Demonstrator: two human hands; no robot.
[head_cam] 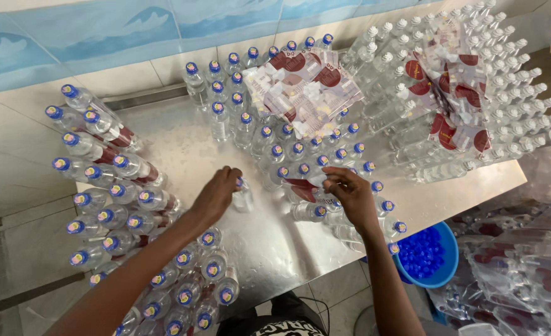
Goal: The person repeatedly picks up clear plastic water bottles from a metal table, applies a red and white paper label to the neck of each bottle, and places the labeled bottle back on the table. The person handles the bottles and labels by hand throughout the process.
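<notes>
My left hand (216,196) grips a small clear bottle with a blue cap (243,198), standing on the steel table (182,146). My right hand (350,196) pinches a red-and-white label (303,188) lying over the capped bottles in front of it. A loose heap of the same labels (303,84) rests on the upright blue-capped bottles (288,149) behind both hands.
Labelled capped bottles lie stacked on the left (110,180) and along the near edge (200,286). Uncapped clear bottles (505,81) with more labels fill the right. A blue basin of blue caps (428,255) sits below the table edge. Plastic-wrapped packs (524,261) lie at right.
</notes>
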